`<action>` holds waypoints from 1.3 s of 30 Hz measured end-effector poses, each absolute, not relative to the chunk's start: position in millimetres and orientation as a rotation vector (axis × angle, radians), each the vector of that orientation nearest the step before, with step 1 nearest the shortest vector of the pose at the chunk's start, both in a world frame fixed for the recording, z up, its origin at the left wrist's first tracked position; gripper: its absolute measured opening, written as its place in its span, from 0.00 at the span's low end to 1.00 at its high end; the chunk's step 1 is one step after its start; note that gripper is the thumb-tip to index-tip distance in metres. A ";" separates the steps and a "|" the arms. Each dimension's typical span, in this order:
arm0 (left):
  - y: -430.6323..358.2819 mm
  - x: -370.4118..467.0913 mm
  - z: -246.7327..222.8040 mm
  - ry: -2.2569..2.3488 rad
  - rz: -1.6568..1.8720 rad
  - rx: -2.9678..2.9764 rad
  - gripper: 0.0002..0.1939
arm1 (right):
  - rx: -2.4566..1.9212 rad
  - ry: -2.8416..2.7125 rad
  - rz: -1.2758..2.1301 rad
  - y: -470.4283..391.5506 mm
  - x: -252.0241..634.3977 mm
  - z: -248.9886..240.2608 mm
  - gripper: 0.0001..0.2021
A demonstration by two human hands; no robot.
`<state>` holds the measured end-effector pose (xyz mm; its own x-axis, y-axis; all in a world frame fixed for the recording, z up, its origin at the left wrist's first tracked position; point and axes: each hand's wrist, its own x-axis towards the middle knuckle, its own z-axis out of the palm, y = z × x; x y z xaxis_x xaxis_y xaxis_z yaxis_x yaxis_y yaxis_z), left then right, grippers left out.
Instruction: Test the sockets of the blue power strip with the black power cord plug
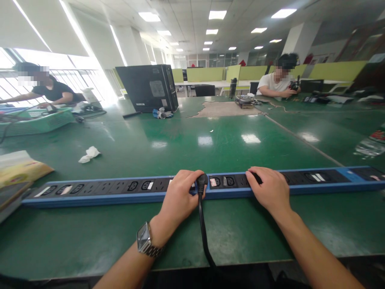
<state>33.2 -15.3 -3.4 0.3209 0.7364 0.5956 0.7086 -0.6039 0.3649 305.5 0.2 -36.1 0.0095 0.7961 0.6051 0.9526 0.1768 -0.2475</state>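
A long blue power strip (111, 200) with a black socket face lies across the green table in front of me. My left hand (182, 192), with a metal-banded watch on its wrist, is closed around a black plug (203, 184) at the middle of the strip. Whether the plug's pins are fully in a socket is hidden. From the plug a black cord (204, 233) runs down over the table's near edge. To the right, my right hand (270, 188) grips the strip, thumb on the near side and fingers over the top; its fingertips are partly hidden.
A black computer case (147, 88) stands at the back, blue-and-white gloves (162, 113) beside it. Crumpled tissue (89, 154) and a yellow packet (27, 170) lie left. A green basket (39, 122) is farther left. Two people sit across the table. A plastic bottle (371, 144) lies right.
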 end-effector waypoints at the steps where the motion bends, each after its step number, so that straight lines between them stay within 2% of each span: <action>1: -15.2 33.3 -2.9 1.374 1.158 2.532 0.13 | -1.649 -1.815 -0.314 0.1 305.5 -35.9 0.14; 15: -12.4 32.8 -8.6 1.439 1.105 2.458 0.13 | -1.661 -1.838 -0.275 -0.4 305.6 -33.7 0.14; 19: -13.4 29.1 -11.2 1.417 1.216 2.288 0.17 | -1.642 -1.806 -0.225 1.8 307.0 -35.1 0.13; 23: -13.3 37.9 -2.1 1.357 1.535 2.058 0.21 | -1.491 -1.616 -0.065 -2.7 298.7 -17.7 0.14; 26: -12.3 61.3 10.7 1.271 1.600 2.147 0.21 | -1.420 -1.566 0.252 -16.5 280.7 15.0 0.18; 29: -10.5 90.8 20.1 1.158 1.559 2.293 0.22 | -1.453 -1.724 0.469 -29.4 265.1 50.7 0.21; 32: -7.6 108.0 23.8 1.085 1.511 2.338 0.23 | -1.520 -1.899 0.398 -29.7 267.4 71.2 0.16; 39: -3.4 70.5 12.5 1.468 0.942 2.511 0.24 | -1.746 -2.099 0.257 -3.9 302.4 49.5 0.14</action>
<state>70.5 -3.4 12.5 0.3505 0.8130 0.4649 0.7613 -0.5364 0.3643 302.4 -3.9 49.5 -0.1422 0.9728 0.1829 0.8999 0.2040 -0.3855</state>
